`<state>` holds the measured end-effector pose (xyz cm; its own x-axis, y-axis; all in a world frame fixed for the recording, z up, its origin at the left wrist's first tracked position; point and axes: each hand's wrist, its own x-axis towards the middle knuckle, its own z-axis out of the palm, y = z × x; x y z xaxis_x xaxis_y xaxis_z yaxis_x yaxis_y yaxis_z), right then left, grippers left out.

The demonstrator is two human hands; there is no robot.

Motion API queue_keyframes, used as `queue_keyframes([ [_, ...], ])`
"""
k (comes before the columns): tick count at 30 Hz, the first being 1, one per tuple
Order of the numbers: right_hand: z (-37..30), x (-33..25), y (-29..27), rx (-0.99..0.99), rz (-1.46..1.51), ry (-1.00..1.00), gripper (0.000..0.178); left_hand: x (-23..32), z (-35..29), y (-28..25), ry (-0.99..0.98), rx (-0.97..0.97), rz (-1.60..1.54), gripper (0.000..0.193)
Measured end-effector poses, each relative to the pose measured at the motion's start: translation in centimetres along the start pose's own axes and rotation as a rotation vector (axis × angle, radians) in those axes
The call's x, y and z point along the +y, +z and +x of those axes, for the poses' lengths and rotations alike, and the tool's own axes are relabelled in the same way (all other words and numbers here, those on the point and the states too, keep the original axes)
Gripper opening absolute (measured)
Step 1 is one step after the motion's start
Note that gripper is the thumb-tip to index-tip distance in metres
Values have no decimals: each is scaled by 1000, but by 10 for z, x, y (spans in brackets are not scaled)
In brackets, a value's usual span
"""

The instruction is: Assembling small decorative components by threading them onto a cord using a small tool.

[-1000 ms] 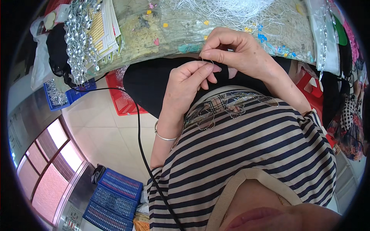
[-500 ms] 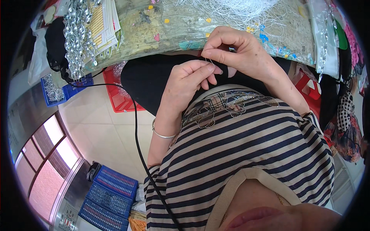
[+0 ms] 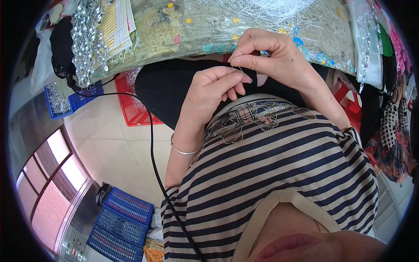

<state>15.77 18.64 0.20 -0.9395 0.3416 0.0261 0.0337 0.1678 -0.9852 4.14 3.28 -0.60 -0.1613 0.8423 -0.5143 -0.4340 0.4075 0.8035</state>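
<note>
Just beyond my lap, my left hand point(image 3: 212, 90) and my right hand point(image 3: 271, 56) meet, with fingertips almost touching. A short piece of thin pale thread point(image 3: 241, 69) shows between them. My left thumb and forefinger pinch its lower end, while the other fingers curl underneath. Above it, the right thumb and forefinger are pressed together on the upper end, the remaining fingers bent. Anything smaller inside the pinches is hidden. Past my hands, a loose heap of white thread point(image 3: 279, 11) lies on the worn table point(image 3: 157, 43).
Silver twisted bead strands point(image 3: 89, 39) hang at the table's left side, beside stacked cards point(image 3: 118, 28). A blue basket point(image 3: 74, 102) and a red basket point(image 3: 131, 114) sit below. A black cable point(image 3: 152, 148) crosses at my left. Clear bags point(image 3: 369, 43) hang at the right.
The right fingertips have shifted very slightly, and less thread shows between the two pinches. Both hands keep their grip; the whole view has tilted a little.
</note>
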Motion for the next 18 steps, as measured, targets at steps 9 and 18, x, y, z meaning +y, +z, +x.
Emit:
queue_keyframes([
  [9, 2, -6, 1, -25, -95, 13, 4, 2, -1, 0, -43, -41, 15, 20],
  [18, 2, -3, 0, 56, 78, 134, 9, 1, -1, 5, 156, 123, -126, 25],
])
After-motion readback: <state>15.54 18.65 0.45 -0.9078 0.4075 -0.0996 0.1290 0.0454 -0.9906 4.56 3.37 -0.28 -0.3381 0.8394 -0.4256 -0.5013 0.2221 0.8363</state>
